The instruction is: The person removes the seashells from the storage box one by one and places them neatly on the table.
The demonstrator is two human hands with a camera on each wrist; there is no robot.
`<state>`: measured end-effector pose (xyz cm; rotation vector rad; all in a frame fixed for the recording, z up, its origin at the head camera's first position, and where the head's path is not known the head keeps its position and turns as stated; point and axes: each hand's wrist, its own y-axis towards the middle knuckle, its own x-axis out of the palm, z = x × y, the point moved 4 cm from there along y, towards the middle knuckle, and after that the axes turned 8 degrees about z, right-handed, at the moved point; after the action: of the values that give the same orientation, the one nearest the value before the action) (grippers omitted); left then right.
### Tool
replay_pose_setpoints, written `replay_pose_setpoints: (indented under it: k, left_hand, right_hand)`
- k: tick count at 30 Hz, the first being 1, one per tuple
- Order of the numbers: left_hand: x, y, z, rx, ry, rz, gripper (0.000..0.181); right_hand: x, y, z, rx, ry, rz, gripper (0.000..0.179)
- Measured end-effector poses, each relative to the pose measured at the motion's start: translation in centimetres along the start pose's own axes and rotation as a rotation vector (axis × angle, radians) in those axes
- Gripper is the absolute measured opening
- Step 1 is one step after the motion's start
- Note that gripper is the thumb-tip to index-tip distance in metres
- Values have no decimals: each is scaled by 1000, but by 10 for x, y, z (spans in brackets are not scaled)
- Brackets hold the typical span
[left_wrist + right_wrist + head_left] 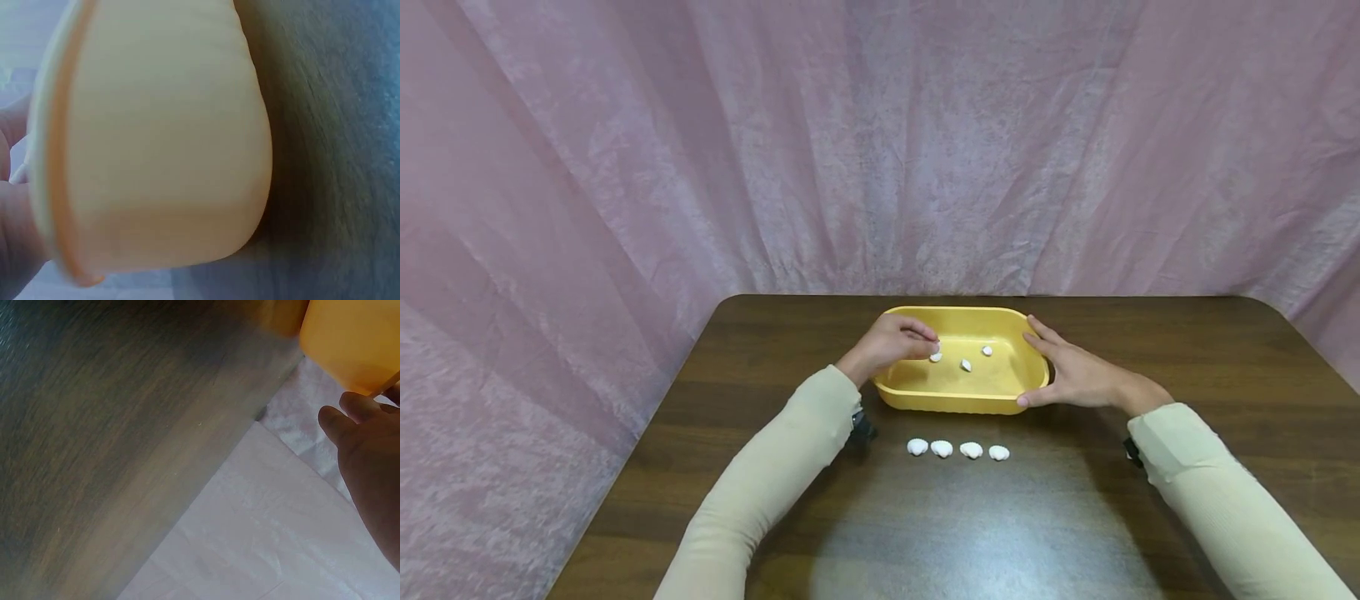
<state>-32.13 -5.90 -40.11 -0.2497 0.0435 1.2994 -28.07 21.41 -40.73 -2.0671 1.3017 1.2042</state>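
Observation:
A shallow yellow plastic tub (955,402) stands on the dark wooden table, with several small white seashells inside, among them one shell (987,351) toward the right and another shell (966,365) near the middle. My left hand (895,342) reaches over the tub's left end and pinches a white seashell (21,174) between thumb and fingers, largely hidden by them. Just below those fingertips is another shell (936,357). My right hand (1078,372) holds the tub's right end, thumb at the near corner and fingers spread toward the far one. The tub's outer wall (162,137) fills much of the left wrist view.
In front of the tub, several white shells (972,450) lie in a row on the table (760,375). Behind the table's far edge hangs a pink curtain (880,150). Light glares off the near tabletop.

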Motion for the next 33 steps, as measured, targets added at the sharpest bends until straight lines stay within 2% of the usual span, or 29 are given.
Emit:
replay_pose_setpoints:
  k: [5,10,19,28,33]
  left_hand:
    - [-4,-13,8,22,-32,-17,18]
    - [-6,-24,14,18,-75,-32,16]
    - [-1,-43,18,-1,-181,-89,19]
    - [5,-56,16,40,-177,-127,30]
    - [5,-58,15,92,-162,-112,28]
  right_hand:
    - [1,-1,0,3,2,-2,115]
    - [1,-1,-1,3,2,-5,115]
    - [0,-1,-2,12,7,-6,115]
    - [-1,-1,-2,9,7,-6,114]
    - [-1,-1,-1,9,1,-5,114]
